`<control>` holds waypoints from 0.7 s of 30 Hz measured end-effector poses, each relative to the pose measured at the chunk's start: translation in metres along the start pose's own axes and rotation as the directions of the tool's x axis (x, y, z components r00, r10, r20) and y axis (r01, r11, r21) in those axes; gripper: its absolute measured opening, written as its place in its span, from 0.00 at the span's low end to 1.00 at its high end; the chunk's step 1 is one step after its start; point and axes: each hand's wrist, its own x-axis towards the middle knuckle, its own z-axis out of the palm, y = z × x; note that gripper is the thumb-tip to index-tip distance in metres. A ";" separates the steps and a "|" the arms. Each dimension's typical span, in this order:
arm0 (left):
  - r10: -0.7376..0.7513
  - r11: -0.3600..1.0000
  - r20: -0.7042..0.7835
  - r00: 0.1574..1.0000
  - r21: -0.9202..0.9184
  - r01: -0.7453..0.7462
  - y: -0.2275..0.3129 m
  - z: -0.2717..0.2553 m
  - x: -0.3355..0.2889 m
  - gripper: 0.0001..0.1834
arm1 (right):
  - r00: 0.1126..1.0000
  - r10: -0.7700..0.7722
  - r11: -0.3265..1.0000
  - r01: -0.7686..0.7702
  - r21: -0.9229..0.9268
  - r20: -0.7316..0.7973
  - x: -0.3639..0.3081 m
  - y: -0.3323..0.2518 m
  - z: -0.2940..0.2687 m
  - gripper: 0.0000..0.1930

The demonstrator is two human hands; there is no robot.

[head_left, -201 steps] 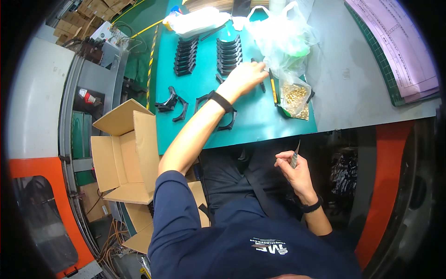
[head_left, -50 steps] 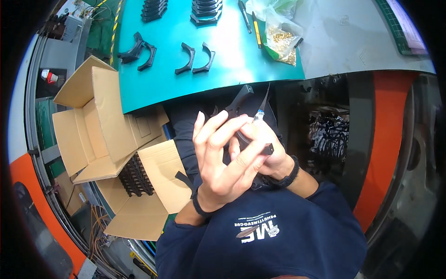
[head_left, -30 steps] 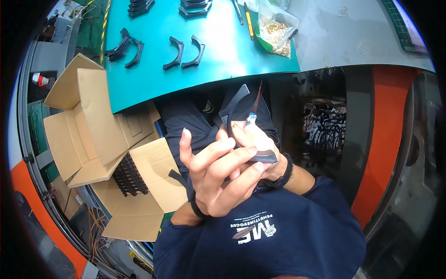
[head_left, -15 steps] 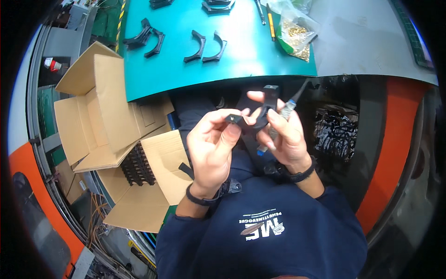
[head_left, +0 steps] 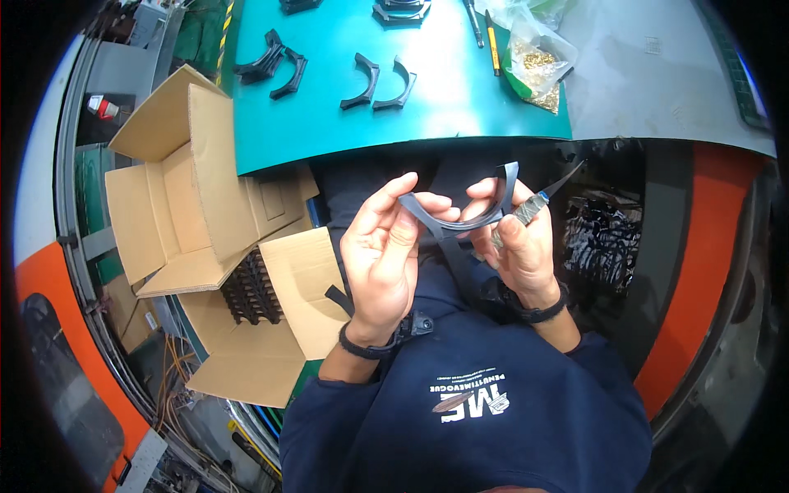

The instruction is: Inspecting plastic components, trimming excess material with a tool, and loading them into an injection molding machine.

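Observation:
Between my hands, above my lap, is a black curved bracket [head_left: 468, 224], its open side facing away from me. My left hand [head_left: 380, 261] pinches its left end between thumb and fingers. At the other end, fingers of my right hand [head_left: 530, 259] steady the bracket. The same hand grips a slim pointed tool [head_left: 532, 209] with a wrapped greyish handle, a blue collar and a dark tapering tip, which points up and right, clear of the bracket. My right fingers partly hide the handle.
Similar black brackets [head_left: 359, 82] lie on the green table mat [head_left: 329, 135]. Farther right are a yellow pen [head_left: 492, 45] and a plastic bag of small gold-coloured parts [head_left: 538, 66]. Open cardboard boxes [head_left: 218, 189] stand at left; the lower one holds black parts [head_left: 251, 292].
The bracket has turned, so its whole arc now shows instead of being seen nearly end-on. My right hand has moved slightly right and down with the tool. The view has shifted a little.

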 end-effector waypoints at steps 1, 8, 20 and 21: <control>-0.019 1.000 0.005 1.000 -0.020 0.019 0.000 -0.001 0.001 0.21 | 1.000 -0.001 1.000 0.001 -0.004 0.003 -0.001 0.000 -0.002 0.20; -0.170 0.960 0.050 0.984 -0.216 0.177 -0.016 -0.023 0.007 0.20 | 0.994 0.040 0.986 -0.056 -0.157 -0.101 0.001 -0.015 0.018 0.09; -0.034 0.983 0.151 0.988 0.183 0.006 0.002 -0.010 0.005 0.24 | 0.977 0.209 0.972 -0.211 0.107 0.031 0.005 -0.005 0.006 0.12; 0.055 0.980 0.165 0.985 0.179 -0.085 -0.002 -0.009 0.001 0.25 | 0.964 0.251 0.956 -0.262 0.130 0.090 0.006 -0.007 0.007 0.12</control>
